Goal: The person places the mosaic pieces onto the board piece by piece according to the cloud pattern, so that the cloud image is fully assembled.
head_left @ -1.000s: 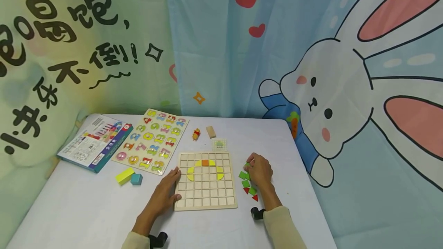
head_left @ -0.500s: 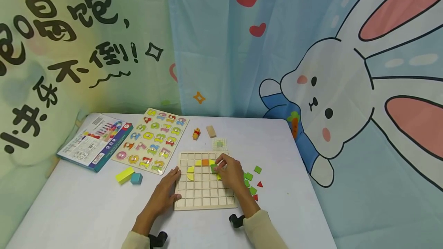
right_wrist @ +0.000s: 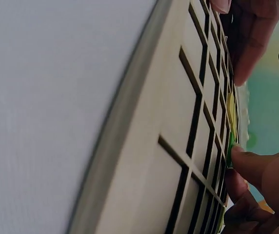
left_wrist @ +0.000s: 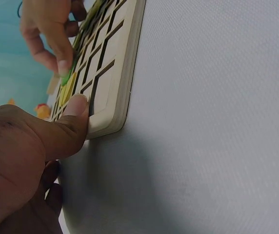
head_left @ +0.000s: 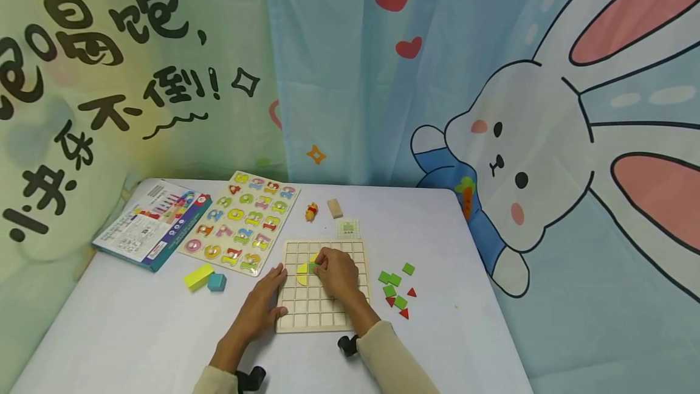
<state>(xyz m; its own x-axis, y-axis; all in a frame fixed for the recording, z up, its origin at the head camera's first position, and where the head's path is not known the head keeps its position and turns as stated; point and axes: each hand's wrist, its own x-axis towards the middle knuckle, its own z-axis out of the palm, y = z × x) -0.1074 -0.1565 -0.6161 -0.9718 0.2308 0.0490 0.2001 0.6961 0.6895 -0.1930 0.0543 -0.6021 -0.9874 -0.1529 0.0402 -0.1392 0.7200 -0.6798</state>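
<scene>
Carefully seen from the head camera: right hand over the upper middle of the wooden grid board, fingertips pinching a small green square tile and lowering it into a cell just right of a yellow quarter-round piece. Confirmed by the left wrist view, with fingers pressing the green tile down beside the yellow piece. Left hand resting mostly flat at the board's left edge, thumb laid on the rim, steadying rather than gripping. Spare green squares and red triangles lying loose on the white table, just right of the board. Farther back and left: a number puzzle, a boxed set, a yellow block and a teal block. To seat the tile well, probably best to hold it level, line its edges up with the cell walls, ease it in with a light press, keep the left thumb firm against sliding, and avoid nudging the yellow neighbour. Unclear from these views whether the tile already sits flush.
</scene>
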